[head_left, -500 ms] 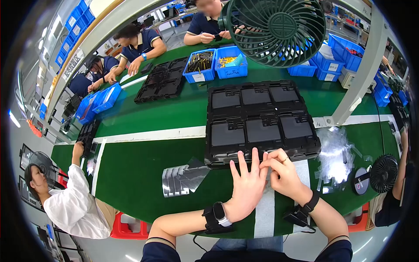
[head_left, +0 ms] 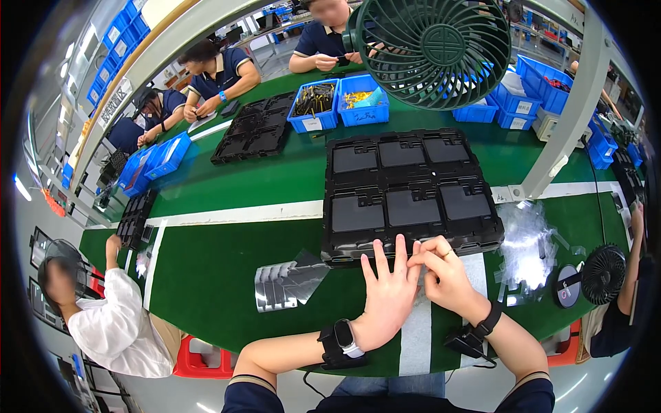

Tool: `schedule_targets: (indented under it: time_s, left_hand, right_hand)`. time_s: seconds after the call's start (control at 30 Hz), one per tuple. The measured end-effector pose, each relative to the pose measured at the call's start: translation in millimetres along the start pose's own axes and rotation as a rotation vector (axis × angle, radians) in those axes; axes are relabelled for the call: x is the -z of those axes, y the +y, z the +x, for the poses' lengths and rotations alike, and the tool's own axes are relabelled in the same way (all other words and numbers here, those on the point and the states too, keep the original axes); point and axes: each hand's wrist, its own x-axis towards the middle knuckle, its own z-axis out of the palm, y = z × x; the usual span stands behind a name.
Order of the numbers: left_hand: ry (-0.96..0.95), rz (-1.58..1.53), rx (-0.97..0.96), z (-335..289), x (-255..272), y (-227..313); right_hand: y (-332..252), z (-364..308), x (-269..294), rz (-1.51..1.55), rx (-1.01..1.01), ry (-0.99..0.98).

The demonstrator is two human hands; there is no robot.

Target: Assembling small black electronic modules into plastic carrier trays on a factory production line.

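Observation:
My left hand (head_left: 389,296) is palm down in front of the black tray (head_left: 413,181), its long fingers stretched and spread, fingertips at the tray's near edge. Close against its index-finger side, my right hand (head_left: 446,279) is bent into a pinch, with a ring on one finger. Anything between the pinching fingertips is too small or hidden to make out. Dark flat rectangular pieces sit in the tray's several compartments. Left of my hands, a clear film sheet with strips (head_left: 279,283) lies on the green table mat (head_left: 213,275).
A heap of clear film pieces (head_left: 527,251) lies right of the tray, near a small black fan (head_left: 604,274). A larger green fan (head_left: 441,51) hangs overhead beside a metal post (head_left: 571,117). Beyond are blue bins (head_left: 313,124) and another black tray (head_left: 255,127). Co-workers sit around.
My hands keep nearly the same pose and place. A co-worker at the far left has drawn their hands together; the person in white has shifted their arm slightly.

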Motion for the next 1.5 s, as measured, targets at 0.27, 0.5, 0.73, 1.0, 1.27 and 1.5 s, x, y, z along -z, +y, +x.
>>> schedule_targets:
  time_s: [0.27,0.5,0.73,1.0,1.27,1.5]
  left_hand:
    - [-0.008,-0.017,0.002,0.2,-0.4,0.2]
    - [-0.016,-0.013,0.001,1.0,0.2,0.6]
    - [-0.016,0.0,0.0,0.9,-0.2,-0.1]
    - [-0.014,0.0,-0.002,0.7,0.7,-0.8]
    - [-0.023,-0.001,-0.007,1.4,2.5,-1.1]
    - [-0.008,-0.006,-0.005,1.7,-0.1,0.2]
  right_hand:
    - [3.1,-0.8,-0.7,-0.006,0.008,0.004]
    - [2.9,-0.7,0.1,-0.016,0.004,-0.001]
    - [-0.7,0.3,3.1,-0.027,-0.03,-0.044]
    - [-1.9,0.7,2.9,-0.023,-0.031,-0.043]
    - [1.2,0.5,0.3,-0.003,0.01,-0.009]
    - [1.1,0.2,1.9,-0.01,0.009,-0.004]
